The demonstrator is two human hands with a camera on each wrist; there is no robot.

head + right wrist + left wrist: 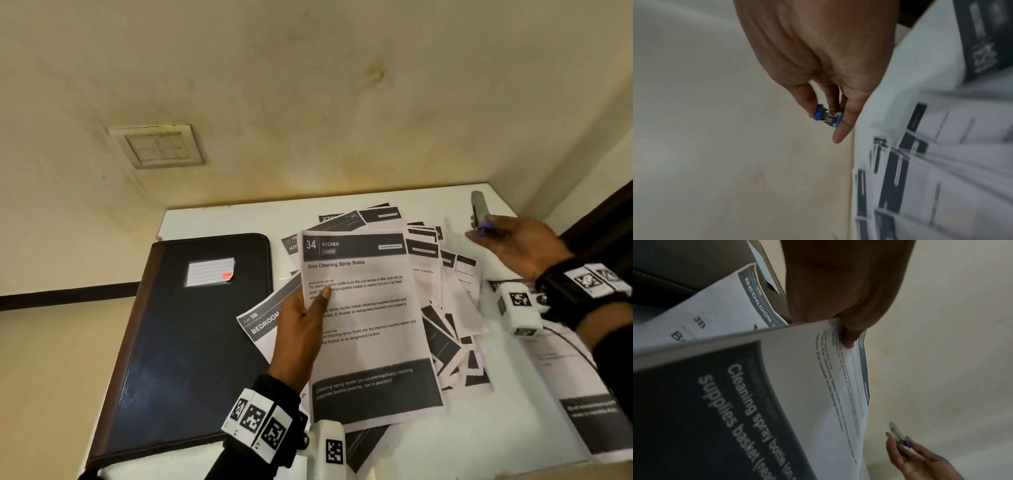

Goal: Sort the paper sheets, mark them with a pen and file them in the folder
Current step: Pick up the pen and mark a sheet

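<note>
The left hand (301, 329) pinches the left edge of a printed sheet (366, 322) headed "34 KITCHEN – Store Cleaning Spray Bottle", thumb on the printed face and the other fingers behind it; the left wrist view shows the thumb (851, 335) pressed onto the paper. This sheet is raised above a fanned, overlapping pile of similar sheets (448, 301) that lies just right of the dark folder (191, 342). The folder lies closed and flat on the white tabletop (219, 219), with a lined label (209, 271) on its cover. A sheet marked "3B BEDROOM" (257, 320) lies partly under the left hand, its corner at the folder's right edge.

Well right of the folder, beyond the pile, the right hand (524, 246) is lifted near the tabletop's far right corner. Its fingers (846, 113) grasp a pen (479, 212) with a clear barrel and blue end, pinched between thumb and fingertips, seen also in the right wrist view (828, 117). Another sheet (579, 380) lies under the right forearm, farthest from the folder. Both wrists wear black bands carrying square black-and-white markers.
</note>
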